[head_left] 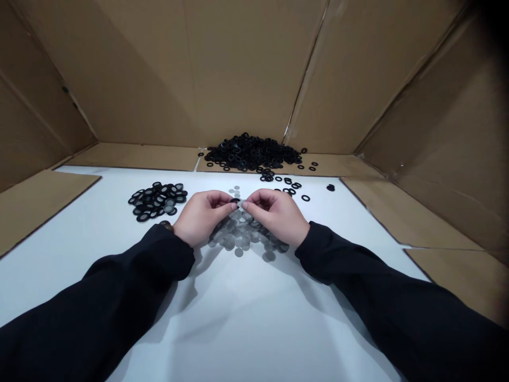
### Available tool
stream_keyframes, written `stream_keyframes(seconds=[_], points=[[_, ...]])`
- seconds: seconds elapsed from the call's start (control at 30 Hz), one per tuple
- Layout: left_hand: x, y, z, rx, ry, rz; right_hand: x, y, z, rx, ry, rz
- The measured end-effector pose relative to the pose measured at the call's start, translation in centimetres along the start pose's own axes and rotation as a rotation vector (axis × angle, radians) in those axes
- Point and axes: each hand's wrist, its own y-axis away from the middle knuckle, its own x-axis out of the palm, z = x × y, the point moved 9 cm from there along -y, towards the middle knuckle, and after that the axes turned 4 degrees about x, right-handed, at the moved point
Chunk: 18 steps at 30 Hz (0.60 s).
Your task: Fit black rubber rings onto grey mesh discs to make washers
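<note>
Pinching black ring (235,200) and grey disc (240,203) between left hand (205,215), right hand (281,216), above disc pile (238,232)

Brown cardboard walls (246,69) enclose a white tabletop (254,318).

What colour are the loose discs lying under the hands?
Translucent grey; the discs show best in the head view.

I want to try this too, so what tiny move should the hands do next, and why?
Probably ease the gray disc into the black ring. The left hand seems to pinch the ring and the right hand the disc, close together, and many rings in the pile on the left have gray discs in them.
</note>
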Motion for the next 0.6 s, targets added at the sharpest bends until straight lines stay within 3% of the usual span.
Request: stream_keyframes(seconds=[0.27,0.47,0.6], points=[[0.6,0.1,-0.5,0.047,-0.046,0.063,0.3,0.0,-0.4,0.070,-0.008,0.019],[1.1,0.4,-0.9,0.105,-0.042,0.122,1.5,0.0,-1.1,0.137,-0.277,0.148],[1.2,0.4,-0.7,0.096,-0.084,0.120,1.5,0.1,-0.6,0.117,-0.244,0.140]])
